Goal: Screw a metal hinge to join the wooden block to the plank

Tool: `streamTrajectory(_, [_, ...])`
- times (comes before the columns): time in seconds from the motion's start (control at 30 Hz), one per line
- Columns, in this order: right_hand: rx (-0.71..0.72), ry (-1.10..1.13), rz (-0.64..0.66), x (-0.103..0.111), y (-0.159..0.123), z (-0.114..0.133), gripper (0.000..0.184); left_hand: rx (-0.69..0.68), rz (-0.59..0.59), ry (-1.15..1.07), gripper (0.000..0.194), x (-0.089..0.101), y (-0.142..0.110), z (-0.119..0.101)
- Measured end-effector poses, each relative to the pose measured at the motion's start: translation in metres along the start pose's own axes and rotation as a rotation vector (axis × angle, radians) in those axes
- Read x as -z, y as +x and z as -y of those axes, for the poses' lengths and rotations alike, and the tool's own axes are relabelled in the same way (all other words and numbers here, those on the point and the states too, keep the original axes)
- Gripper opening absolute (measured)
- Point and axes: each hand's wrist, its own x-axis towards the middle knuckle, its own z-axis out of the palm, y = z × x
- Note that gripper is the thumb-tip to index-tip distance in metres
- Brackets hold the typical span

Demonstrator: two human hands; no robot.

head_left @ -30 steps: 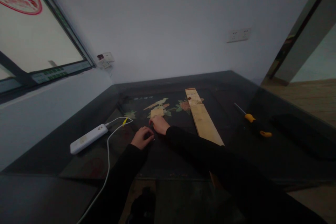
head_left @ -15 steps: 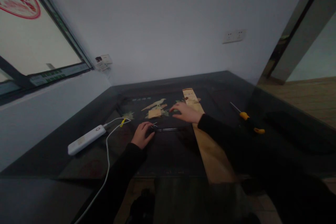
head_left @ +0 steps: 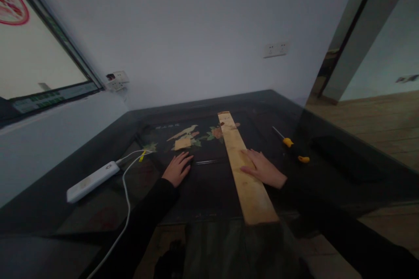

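Observation:
My left hand (head_left: 178, 169) lies palm down on the dark table, fingers stretched forward; whatever is beneath it is hidden. Just beyond its fingertips is a small square of light wood or card (head_left: 182, 144). My right hand (head_left: 263, 168) rests on a long wooden board (head_left: 240, 159), thumb and fingers apart, touching its upper face and right edge. The board lies lengthwise away from me, its near end reaching past the table's front edge. To the right of that hand is a screwdriver (head_left: 290, 144) with a yellow and black handle.
A white power strip or power bank (head_left: 93, 181) with a white cable (head_left: 127, 196) and yellow tag lies on the left. The dark table (head_left: 212, 196) bears a bird-and-flower picture. A dark flat object (head_left: 347, 157) is at the right. Wall sockets (head_left: 275, 49) are behind.
My right hand has moved back towards me and right, from over the table beside the board onto the board. Thin pieces at my left fingertips no longer show. The view has shifted right.

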Motion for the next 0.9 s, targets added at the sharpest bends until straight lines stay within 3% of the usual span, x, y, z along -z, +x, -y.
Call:
streamTrajectory(0.27, [-0.045,-0.116,0.038,-0.011,0.021,0.038,0.082,-0.007,-0.018,-0.034,0.043,-0.002,0.002,0.0])
streamTrajectory(0.63, [0.062,-0.109,0.054,-0.036,0.07,0.085,0.086,0.118,-0.291,-0.196,0.04,0.008,0.03,0.024])
streamTrajectory(0.9, [0.106,-0.092,0.061,-0.051,0.089,0.108,0.089,0.133,-0.079,-0.121,0.047,0.001,0.036,0.033])
